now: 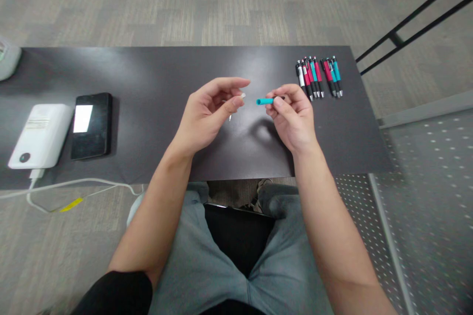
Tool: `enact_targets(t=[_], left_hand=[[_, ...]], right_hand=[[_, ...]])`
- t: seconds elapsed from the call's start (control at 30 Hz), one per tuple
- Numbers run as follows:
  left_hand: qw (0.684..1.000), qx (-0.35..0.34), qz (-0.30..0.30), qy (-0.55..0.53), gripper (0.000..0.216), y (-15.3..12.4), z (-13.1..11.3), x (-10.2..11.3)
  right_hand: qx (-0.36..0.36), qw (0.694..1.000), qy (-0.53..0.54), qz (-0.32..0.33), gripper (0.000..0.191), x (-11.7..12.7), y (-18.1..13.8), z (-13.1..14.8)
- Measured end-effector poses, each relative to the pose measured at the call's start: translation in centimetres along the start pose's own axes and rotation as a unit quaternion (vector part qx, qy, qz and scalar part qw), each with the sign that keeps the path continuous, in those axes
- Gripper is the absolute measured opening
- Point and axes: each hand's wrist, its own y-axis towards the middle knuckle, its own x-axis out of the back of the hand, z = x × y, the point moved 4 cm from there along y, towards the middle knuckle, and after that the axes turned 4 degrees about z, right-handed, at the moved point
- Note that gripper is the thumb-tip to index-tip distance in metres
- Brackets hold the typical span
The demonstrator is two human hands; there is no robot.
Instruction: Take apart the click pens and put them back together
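Observation:
Above the middle of the dark table [155,78], my right hand [293,115] pinches a teal pen barrel [264,102]. The barrel's hollow end points left; its other end is partly covered by my fingers. Facing it, my left hand [207,113] has thumb and fingers closed on a small whitish pen part [242,95]. A thin pale tip [230,118] shows below that thumb. Most of what the left hand holds is hidden, and a short gap separates it from the barrel.
Several red, teal and white pens [309,78] lie in two groups at the back right. On the left are a black phone [91,125] and a white power bank [41,135] with a cable [84,182] along the front edge. A perforated metal panel [432,182] stands right.

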Motion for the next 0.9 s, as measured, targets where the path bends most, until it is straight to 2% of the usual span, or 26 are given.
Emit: enact_targets(t=[0.1,0.23,0.37,0.43,0.5,0.63,0.73,0.83,0.9], left_hand=[[1.000,-0.004,0.009,-0.006,0.048,-0.1,0.0,-0.2],[1.000,-0.013,-0.003,0.003,0.046,-0.3,0.1,0.1],[0.992,-0.002,0.008,0.128,0.023,-0.4,0.3,0.7],[0.975,-0.015,0.027,0.218,0.006,-0.5,0.3,0.7],[0.957,-0.036,0.052,0.283,0.010,-0.7,0.3,0.5],[0.907,-0.033,0.091,0.410,0.017,-0.9,0.6,-0.1],[0.868,-0.010,0.117,0.482,0.017,-1.0,0.8,-0.6],[0.854,0.004,0.141,0.500,0.020,-1.0,1.0,-0.8],[0.853,0.008,0.146,0.500,0.022,-1.0,1.0,-0.9]], right_hand=[[0.023,1.000,0.000,0.011,0.055,0.5,0.3,-0.6],[0.043,0.998,-0.038,0.007,0.050,1.2,0.6,-1.2],[0.072,0.982,-0.175,-0.009,0.033,1.2,0.3,-1.5],[0.072,0.962,-0.262,-0.008,0.019,0.9,-0.1,-1.4],[0.072,0.941,-0.331,0.000,0.008,0.5,-0.4,-1.1],[0.083,0.898,-0.432,0.020,0.024,0.0,-0.9,-0.3],[0.060,0.849,-0.524,0.038,0.032,-0.2,-1.0,-0.1],[0.043,0.807,-0.588,0.035,0.031,-0.5,-1.3,0.1],[0.039,0.792,-0.608,0.029,0.030,-0.7,-1.4,0.2]])
